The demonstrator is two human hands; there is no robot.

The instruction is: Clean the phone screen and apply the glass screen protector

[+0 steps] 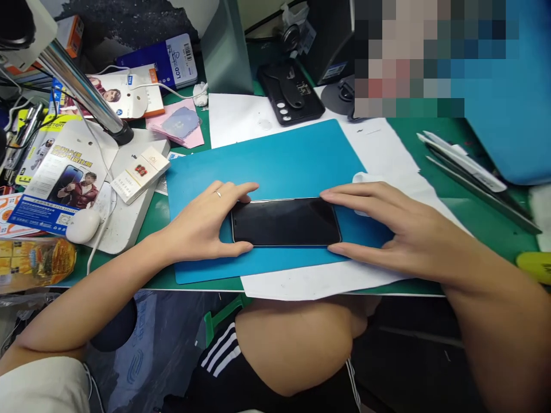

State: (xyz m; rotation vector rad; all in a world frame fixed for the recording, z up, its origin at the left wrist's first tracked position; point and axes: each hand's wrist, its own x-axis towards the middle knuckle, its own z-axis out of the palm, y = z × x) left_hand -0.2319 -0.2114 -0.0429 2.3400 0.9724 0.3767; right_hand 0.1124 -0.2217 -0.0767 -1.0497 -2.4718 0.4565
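Observation:
A smartphone (286, 222) with a dark, unlit screen lies lengthwise across the blue mat (275, 155), screen up. My left hand (206, 225) grips its left end, thumb along the near edge and fingers along the far edge. At the other end, my right hand (396, 226) holds the right corners between thumb and fingertips in the same way. A crumpled white tissue (360, 179) shows just behind my right fingers. White paper (301, 281) sticks out from under the mat. The phone's underside is hidden.
Behind the mat lies a black phone case (290, 94). Several slim tools (473, 172) rest at the right. On the left stand a lamp post (86, 86), a cigarette pack (141, 175), printed packages (64, 178) and a bagged snack (37, 261). A yellow object (534, 267) sits far right.

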